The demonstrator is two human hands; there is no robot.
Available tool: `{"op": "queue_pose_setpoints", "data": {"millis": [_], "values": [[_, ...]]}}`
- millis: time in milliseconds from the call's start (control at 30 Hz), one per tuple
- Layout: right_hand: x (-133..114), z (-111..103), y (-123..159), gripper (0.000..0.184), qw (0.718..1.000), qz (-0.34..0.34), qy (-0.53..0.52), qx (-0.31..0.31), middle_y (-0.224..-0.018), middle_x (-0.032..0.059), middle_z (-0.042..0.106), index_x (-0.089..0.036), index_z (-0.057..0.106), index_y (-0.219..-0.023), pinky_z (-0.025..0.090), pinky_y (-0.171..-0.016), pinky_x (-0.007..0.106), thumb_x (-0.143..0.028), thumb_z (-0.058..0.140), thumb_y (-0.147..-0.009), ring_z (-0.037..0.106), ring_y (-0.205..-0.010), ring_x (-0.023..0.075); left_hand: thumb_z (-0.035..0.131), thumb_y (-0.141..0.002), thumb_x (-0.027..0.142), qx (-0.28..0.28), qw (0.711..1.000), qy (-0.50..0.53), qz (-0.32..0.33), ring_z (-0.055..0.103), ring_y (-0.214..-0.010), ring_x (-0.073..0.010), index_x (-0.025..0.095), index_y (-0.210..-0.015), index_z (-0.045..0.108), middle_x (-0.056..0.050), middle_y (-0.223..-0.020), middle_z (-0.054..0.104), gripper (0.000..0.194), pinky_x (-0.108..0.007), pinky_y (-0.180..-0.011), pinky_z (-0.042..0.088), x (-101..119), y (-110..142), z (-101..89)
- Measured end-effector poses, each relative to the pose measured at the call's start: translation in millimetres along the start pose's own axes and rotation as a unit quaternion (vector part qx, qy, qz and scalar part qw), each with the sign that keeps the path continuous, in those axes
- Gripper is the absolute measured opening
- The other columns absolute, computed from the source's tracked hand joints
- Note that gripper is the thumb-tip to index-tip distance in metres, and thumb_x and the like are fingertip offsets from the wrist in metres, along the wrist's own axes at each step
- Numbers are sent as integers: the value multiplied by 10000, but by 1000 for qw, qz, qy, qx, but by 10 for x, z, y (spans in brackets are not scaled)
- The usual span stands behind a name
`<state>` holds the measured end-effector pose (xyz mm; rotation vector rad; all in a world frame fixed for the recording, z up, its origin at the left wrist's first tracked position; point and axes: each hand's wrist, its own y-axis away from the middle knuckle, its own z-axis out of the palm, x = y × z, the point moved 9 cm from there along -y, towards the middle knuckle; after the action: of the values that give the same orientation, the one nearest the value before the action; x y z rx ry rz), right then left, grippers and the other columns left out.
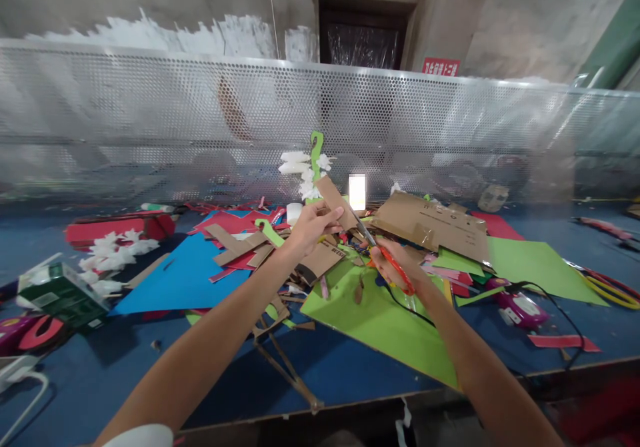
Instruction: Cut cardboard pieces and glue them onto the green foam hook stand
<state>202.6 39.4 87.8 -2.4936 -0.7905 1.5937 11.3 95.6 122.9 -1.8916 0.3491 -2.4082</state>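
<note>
My left hand (311,227) is closed on a strip of brown cardboard (334,200), holding it up over the table. My right hand (393,260) grips red-handled scissors (385,255), whose blades point up and left and meet the lower edge of the cardboard strip. Below both hands lie a lime green sheet (380,314) and several brown cardboard offcuts (320,260).
The blue table (120,367) is strewn with paper: a blue sheet (185,277), red sheets (107,228), a large flat cardboard piece (430,224), another green sheet (537,264). A green box (63,294) sits left. A pink tool with black cable (520,307) lies right. A perforated metal screen (150,120) stands behind.
</note>
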Motion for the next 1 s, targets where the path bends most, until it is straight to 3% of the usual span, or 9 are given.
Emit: {"op": "queue_pose_setpoints", "data": {"millis": [200, 533, 700, 800, 900, 1000], "values": [[7, 12, -7, 543, 998, 1, 56, -10, -658, -21, 507, -191, 681, -1032, 376, -523, 261, -710, 525, -998, 456, -540, 144, 987, -645, 423, 6, 1000, -8, 1, 675, -642, -112, 152, -898, 766, -30, -768, 731, 431, -237, -648, 618, 25, 12, -20], [-68, -5, -2, 556, 989, -24, 144, 33, -776, 50, 682, -182, 723, -1042, 446, -666, 297, -661, 441, -1049, 630, -720, 216, 1017, -563, 453, 17, 1000, 16, 2, 654, -644, -105, 156, -882, 767, -23, -761, 716, 502, -237, -635, 608, 27, 17, -12], [-35, 36, 11, 514, 988, -20, 143, 48, -710, 30, 631, -202, 664, -888, 388, -570, 284, -644, 456, -1049, 544, -610, 179, 1021, -543, 468, 26, 999, 25, 7, 628, -614, -98, 158, -753, 695, 3, -681, 656, 496, -240, -632, 608, 19, 7, -31], [-52, 64, 17, 497, 990, -27, 130, 51, -752, 37, 648, -204, 672, -919, 384, -555, 288, -634, 461, -1051, 519, -601, 171, 1022, -550, 441, 31, 999, 30, 6, 623, -600, -96, 158, -758, 689, 12, -670, 643, 484, -238, -618, 604, 15, 13, -33], [-63, 51, 12, 448, 994, -9, 96, 55, -842, 64, 702, -209, 709, -1010, 454, -583, 313, -612, 517, -1039, 581, -674, 206, 1010, -583, 435, 20, 999, 28, -6, 661, -637, -109, 157, -810, 709, -5, -724, 681, 468, -237, -640, 609, -11, 29, 3], [-88, 12, 4, 346, 995, 9, 72, 61, -1064, 91, 738, -212, 721, -1142, 570, -722, 366, -520, 609, -1031, 679, -882, 257, 983, -634, 443, 4, 1000, 13, -9, 679, -660, -115, 160, -834, 709, -16, -770, 703, 442, -250, -675, 612, -22, 42, 55]]}}
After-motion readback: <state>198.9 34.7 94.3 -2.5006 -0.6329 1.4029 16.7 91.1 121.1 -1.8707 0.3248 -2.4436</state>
